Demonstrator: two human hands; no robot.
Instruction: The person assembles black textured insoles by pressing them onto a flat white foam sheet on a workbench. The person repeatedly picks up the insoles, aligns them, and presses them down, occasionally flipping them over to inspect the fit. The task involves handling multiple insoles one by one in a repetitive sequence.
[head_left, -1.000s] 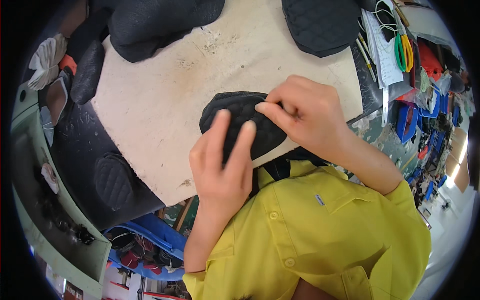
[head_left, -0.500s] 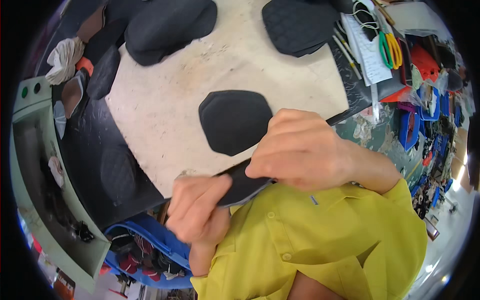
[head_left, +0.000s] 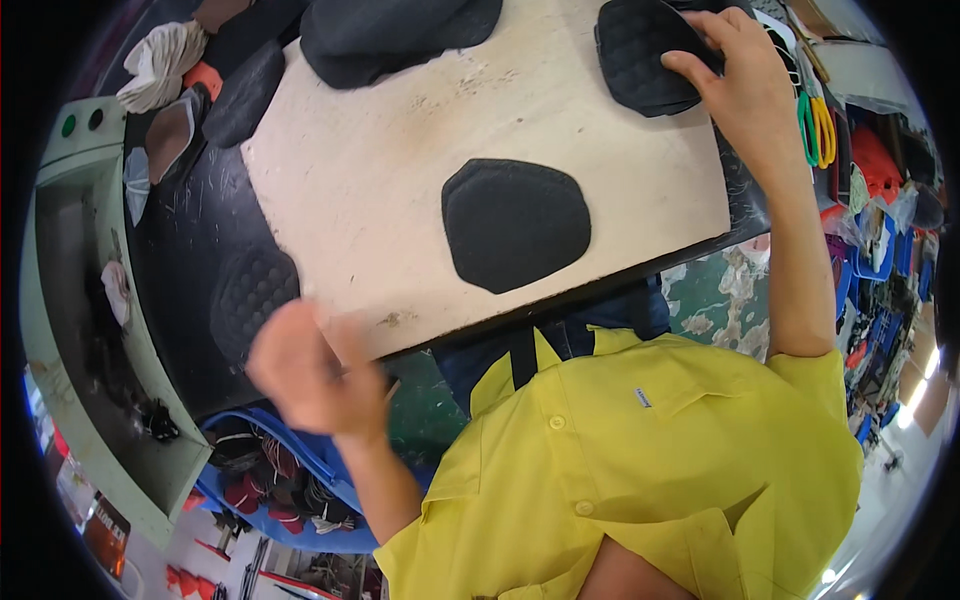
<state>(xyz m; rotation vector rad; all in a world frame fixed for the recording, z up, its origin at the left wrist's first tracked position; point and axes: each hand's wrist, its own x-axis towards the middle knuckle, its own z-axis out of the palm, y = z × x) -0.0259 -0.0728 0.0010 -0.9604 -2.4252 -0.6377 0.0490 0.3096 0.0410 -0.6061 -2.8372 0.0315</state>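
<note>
My right hand [head_left: 740, 80] reaches to the stack of black quilted pads [head_left: 645, 60] at the far right of the pale board. Its thumb lies over the top pad and its fingers spread along the edge, apart from the thumb. My left hand [head_left: 320, 375] is smeared by motion near the board's front left corner, beside a black pad with raised bumps [head_left: 255, 300]. Whether its fingers hold anything does not show. A single black, many-sided piece [head_left: 515, 225] lies flat on the middle of the board, touched by neither hand.
The pale board [head_left: 350, 240] rests on a black table [head_left: 185, 260]. More black pieces [head_left: 400, 35] are heaped at the back. Green and yellow-handled scissors [head_left: 815, 130] lie right, a grey-green machine trough [head_left: 75, 300] stands left, and a blue basket [head_left: 300, 535] sits below the table.
My hands have parted: the right went up to the far stack, the left moved left. The black pad between them is gone from there; bumps now show on the left-hand pad. The view shifted slightly.
</note>
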